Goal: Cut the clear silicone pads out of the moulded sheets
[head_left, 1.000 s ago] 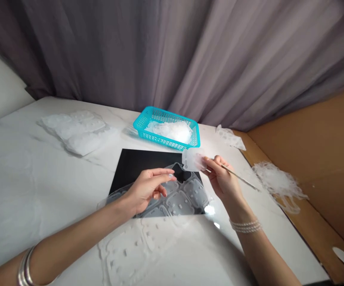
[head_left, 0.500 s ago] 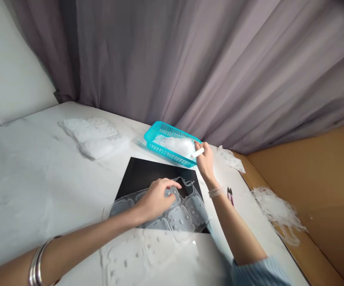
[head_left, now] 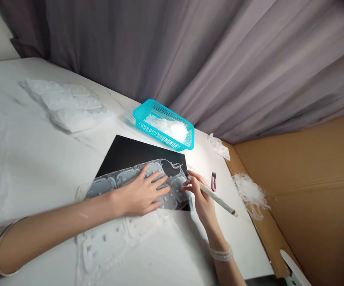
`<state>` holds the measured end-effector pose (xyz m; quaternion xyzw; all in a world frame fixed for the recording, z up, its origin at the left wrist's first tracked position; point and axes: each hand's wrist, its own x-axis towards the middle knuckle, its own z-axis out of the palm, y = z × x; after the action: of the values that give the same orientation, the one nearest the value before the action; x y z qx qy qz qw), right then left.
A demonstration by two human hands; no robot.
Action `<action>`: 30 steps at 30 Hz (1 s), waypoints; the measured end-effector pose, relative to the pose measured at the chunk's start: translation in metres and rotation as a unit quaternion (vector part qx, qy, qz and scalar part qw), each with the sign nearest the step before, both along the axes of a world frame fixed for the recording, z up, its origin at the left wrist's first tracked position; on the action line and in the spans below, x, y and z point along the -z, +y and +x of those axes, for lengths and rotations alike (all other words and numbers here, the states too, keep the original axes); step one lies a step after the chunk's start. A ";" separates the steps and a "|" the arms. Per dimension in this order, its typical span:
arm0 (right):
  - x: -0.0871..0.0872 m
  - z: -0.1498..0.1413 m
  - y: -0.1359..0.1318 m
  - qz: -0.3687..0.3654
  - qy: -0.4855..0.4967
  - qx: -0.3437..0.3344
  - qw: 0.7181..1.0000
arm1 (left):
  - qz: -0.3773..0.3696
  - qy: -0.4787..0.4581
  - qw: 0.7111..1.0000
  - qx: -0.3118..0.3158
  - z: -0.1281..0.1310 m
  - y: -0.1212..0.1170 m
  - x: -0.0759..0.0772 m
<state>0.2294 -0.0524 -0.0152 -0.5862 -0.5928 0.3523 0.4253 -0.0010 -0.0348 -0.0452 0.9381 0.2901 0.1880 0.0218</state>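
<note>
My left hand point(head_left: 143, 193) lies flat with fingers spread on a translucent moulded plastic sheet point(head_left: 102, 242). Part of the sheet rests on a black mat point(head_left: 130, 153), where an opening shows near its upper right corner with thin strips curling beside it. In my right hand point(head_left: 204, 204) is a slim white pen-like tool point(head_left: 219, 201), gripped like a pencil. Its dark tip is close to the sheet's right edge; whether it touches cannot be made out.
Beyond the mat stands a turquoise basket point(head_left: 143, 109) holding white pieces. Pink-handled snips point(head_left: 214, 182) lie to the right. Plastic scraps point(head_left: 247, 190) heap by the cardboard wall point(head_left: 303, 178). A stack of clear sheets point(head_left: 67, 103) is at the back left.
My right hand has come back from the basket to the sheet with the white pen-like tool. My left hand has flattened and spread on the sheet. The view has shifted.
</note>
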 end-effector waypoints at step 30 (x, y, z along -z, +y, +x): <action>0.009 -0.020 0.004 0.106 -0.250 -0.112 0.956 | -0.051 0.040 0.998 -0.001 -0.004 0.008 -0.014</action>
<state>0.2093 -0.0482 -0.0239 -0.5371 -0.7759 0.1745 0.2813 -0.0047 -0.0266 -0.0309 0.9424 0.3005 0.1354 0.0574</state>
